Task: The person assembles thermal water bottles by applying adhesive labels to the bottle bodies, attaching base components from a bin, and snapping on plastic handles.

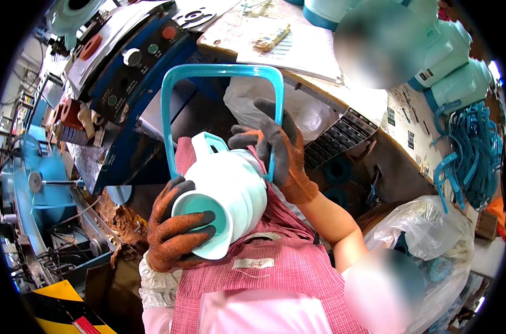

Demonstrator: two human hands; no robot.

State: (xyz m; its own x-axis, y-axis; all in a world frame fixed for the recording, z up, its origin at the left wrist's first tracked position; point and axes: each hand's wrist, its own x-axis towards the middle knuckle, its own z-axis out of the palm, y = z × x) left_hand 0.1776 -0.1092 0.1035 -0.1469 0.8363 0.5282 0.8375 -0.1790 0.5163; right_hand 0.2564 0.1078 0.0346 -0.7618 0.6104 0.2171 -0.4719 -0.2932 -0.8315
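1. A pale mint jug [244, 186] is above the person's lap, tilted, with its open mouth and spout facing near and left; the inside looks deeper teal.
2. A small side grip [201, 146] stands up from the jug's far left side.
3. A teal loop handle [222, 70] arches on the far side of the jug; its right leg reaches down to the jug's right side, and its left leg ends close to the left fingertips.
4. The left hand [178, 227], in a brown and grey glove, is curled round the jug's rim, with 2 fingers inside the mouth.
5. The right hand [286, 156], gloved alike, is partly open with fingers spread; the handle's right leg lies against it, though I cannot tell how firmly it holds.
6. A pink checked apron [289, 261] lies beneath the jug.
7. Far off, a bench [222, 40] carries papers [314, 55]; more jugs [450, 78] sit at its far right.
8. Right of these hands is a bundle of teal strips [475, 153], and nearer, a clear plastic bag [425, 228].
9. At far left stands a dark control panel [133, 75].
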